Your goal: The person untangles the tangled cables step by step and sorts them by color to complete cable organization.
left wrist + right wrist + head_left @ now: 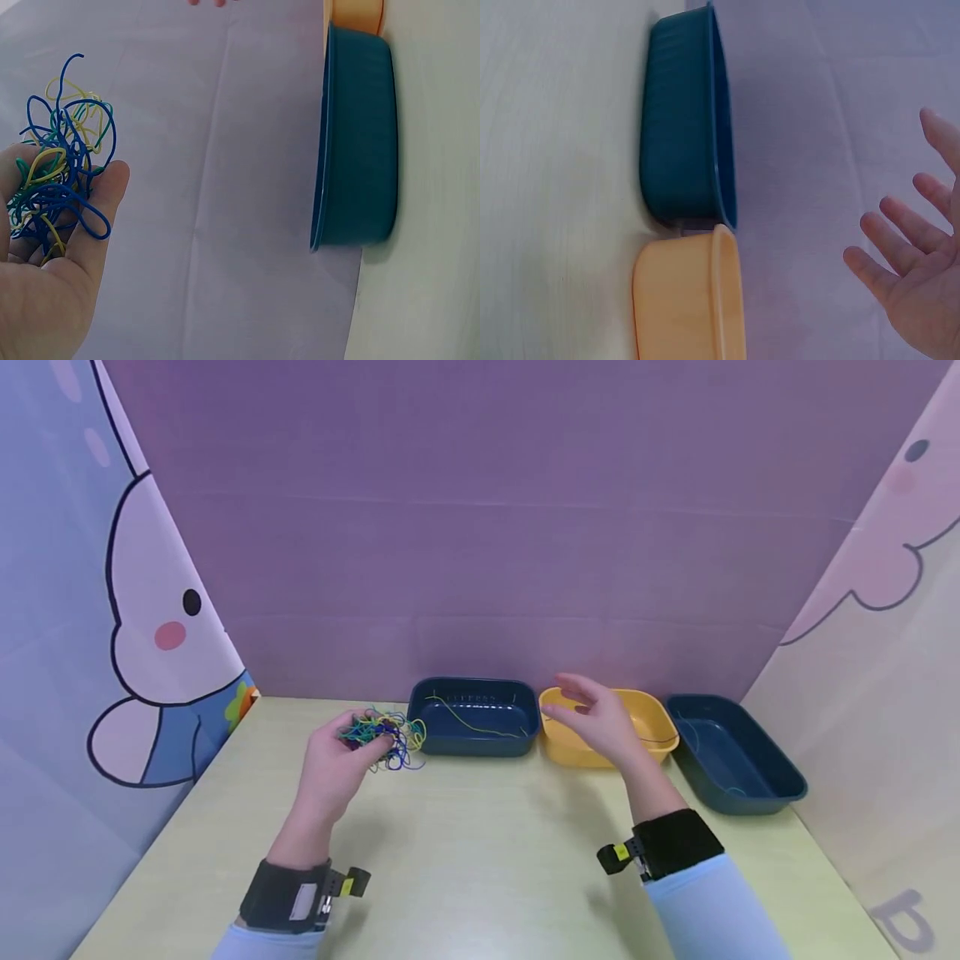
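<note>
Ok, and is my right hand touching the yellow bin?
Apart: the right wrist view shows purple backdrop between your right hand and the yellow bin.

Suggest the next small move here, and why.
Probably bring the right hand to the tangled strands and pinch one loose: that hand looks empty near the yellow bin, while the left hand holds them, loops sticking out.
</note>
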`<state>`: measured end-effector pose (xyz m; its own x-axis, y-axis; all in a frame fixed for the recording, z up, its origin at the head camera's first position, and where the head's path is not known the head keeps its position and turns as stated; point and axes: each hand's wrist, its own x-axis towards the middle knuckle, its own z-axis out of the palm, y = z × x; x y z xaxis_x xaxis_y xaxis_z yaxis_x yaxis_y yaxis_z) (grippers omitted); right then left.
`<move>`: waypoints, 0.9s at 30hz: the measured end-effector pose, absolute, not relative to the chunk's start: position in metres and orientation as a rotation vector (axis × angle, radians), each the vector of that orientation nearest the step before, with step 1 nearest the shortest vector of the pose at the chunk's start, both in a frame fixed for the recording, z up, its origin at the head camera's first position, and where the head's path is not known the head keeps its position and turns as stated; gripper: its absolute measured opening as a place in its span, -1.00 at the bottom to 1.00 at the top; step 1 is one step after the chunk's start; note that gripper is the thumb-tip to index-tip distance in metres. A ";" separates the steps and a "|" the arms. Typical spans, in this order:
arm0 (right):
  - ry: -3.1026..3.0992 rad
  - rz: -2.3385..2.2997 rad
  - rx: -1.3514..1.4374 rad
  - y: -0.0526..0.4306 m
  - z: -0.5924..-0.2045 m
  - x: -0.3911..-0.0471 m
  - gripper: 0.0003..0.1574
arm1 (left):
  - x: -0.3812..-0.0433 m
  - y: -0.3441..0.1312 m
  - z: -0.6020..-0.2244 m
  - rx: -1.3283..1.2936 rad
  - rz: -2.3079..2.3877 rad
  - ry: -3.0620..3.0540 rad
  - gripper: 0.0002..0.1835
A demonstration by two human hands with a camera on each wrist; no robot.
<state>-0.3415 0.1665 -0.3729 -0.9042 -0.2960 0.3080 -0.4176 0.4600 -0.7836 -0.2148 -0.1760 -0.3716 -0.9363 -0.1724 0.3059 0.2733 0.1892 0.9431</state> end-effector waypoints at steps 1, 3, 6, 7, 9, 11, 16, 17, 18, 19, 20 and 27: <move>-2.578 1.427 0.644 0.168 -0.370 -0.335 -0.26 | -0.215 -0.175 -0.372 -0.105 -1.798 -2.129 -0.78; -2.573 1.407 0.669 0.174 -0.369 -0.328 -0.25 | -0.216 -0.173 -0.374 -0.123 -1.791 -2.136 -0.79; -2.549 1.391 0.690 0.183 -0.373 -0.317 -0.21 | -0.216 -0.168 -0.374 -0.144 -1.777 -2.158 -0.79; -2.535 1.397 0.698 0.185 -0.374 -0.313 -0.21 | -0.215 -0.167 -0.374 -0.153 -1.772 -2.166 -0.79; -2.504 1.395 0.698 0.192 -0.380 -0.309 -0.22 | -0.215 -0.164 -0.373 -0.165 -1.766 -2.181 -0.79; -2.477 1.402 0.694 0.197 -0.383 -0.300 -0.23 | -0.214 -0.162 -0.373 -0.173 -1.757 -2.190 -0.78; -2.443 1.394 0.665 0.209 -0.390 -0.275 -0.23 | -0.213 -0.158 -0.374 -0.178 -1.745 -2.201 -0.78; -2.446 1.388 0.661 0.210 -0.390 -0.269 -0.22 | -0.213 -0.158 -0.374 -0.178 -1.745 -2.203 -0.77; -2.445 1.389 0.658 0.212 -0.390 -0.264 -0.22 | -0.214 -0.158 -0.375 -0.181 -1.748 -2.201 -0.77; -2.442 1.395 0.659 0.212 -0.390 -0.259 -0.23 | -0.215 -0.158 -0.376 -0.184 -1.751 -2.201 -0.76; -2.442 1.398 0.661 0.213 -0.390 -0.254 -0.23 | -0.216 -0.158 -0.377 -0.192 -1.751 -2.202 -0.76; -2.399 1.477 0.685 0.215 -0.391 -0.248 -0.29 | -0.229 -0.163 -0.394 -0.178 -1.753 -2.209 -0.75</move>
